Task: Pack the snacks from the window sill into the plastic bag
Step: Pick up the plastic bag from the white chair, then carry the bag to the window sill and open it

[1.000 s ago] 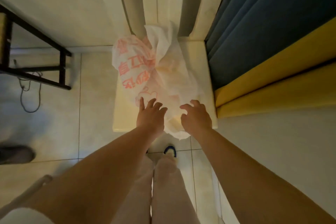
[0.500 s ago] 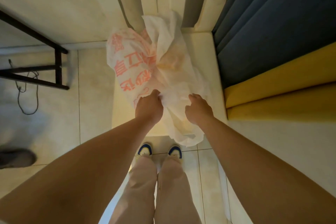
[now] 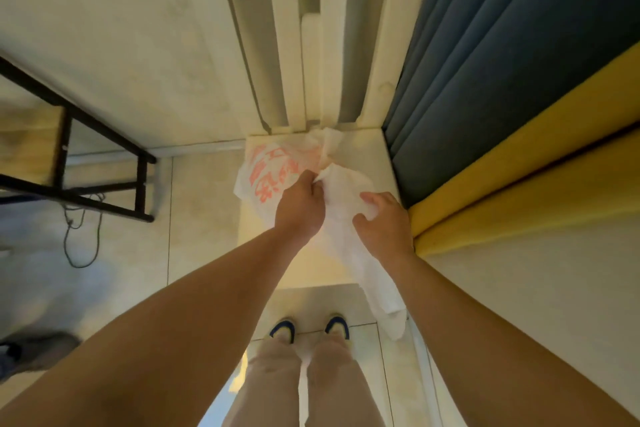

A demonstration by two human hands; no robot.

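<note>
Plastic bag (image 3: 266,177) — red print, unreadable — both hands (image 3: 300,210) gripping.

One plastic bag (image 3: 277,177), white with red print, lies at the centre of the frame. Two hands meet it: one left hand (image 3: 302,208) and one right hand (image 3: 382,224), each gripping the film. Two blue-toed shoes (image 3: 282,329) show at the bottom centre, and a third, grey shoe (image 3: 34,350) sits at the lower left edge. One black-framed table (image 3: 65,163) stands at the left, with one dark cable (image 3: 83,243) beneath it. One blue curtain (image 3: 502,55) hangs at the upper right.
</note>
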